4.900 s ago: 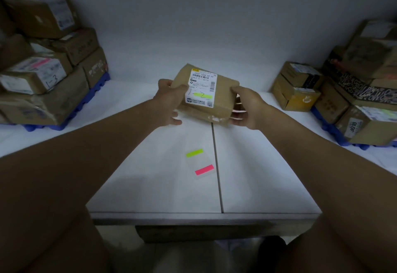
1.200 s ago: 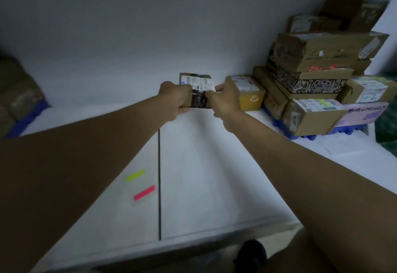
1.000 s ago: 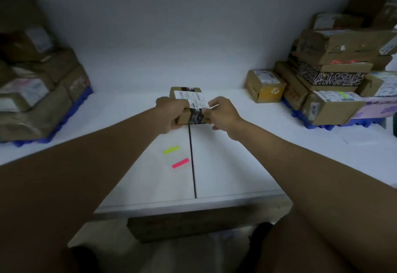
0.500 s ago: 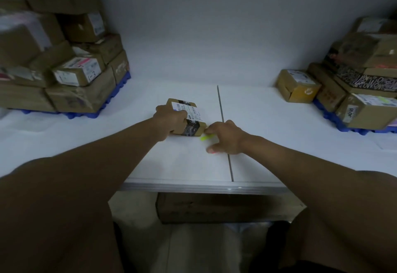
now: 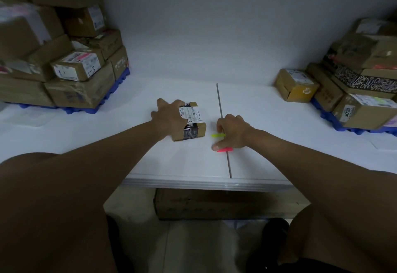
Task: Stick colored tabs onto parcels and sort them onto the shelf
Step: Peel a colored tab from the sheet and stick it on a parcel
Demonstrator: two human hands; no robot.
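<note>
Two bare hands are down on the white tabletop (image 5: 279, 143): the left hand (image 5: 169, 118) lies over the small brown cardboard parcel with a white printed label and black tape (image 5: 192, 122), fingers spread and fairly straight across its top and far edge, the parcel flat just left of the table's seam. The right hand (image 5: 233, 133) rests just right of it, fingers curled down onto the yellow-green sticky tab (image 5: 217, 135) and thumb tip touching the pink sticky tab (image 5: 225, 149). Stacked brown cardboard boxes on blue pallets stand at far left (image 5: 71, 75) and far right (image 5: 354, 92).
</note>
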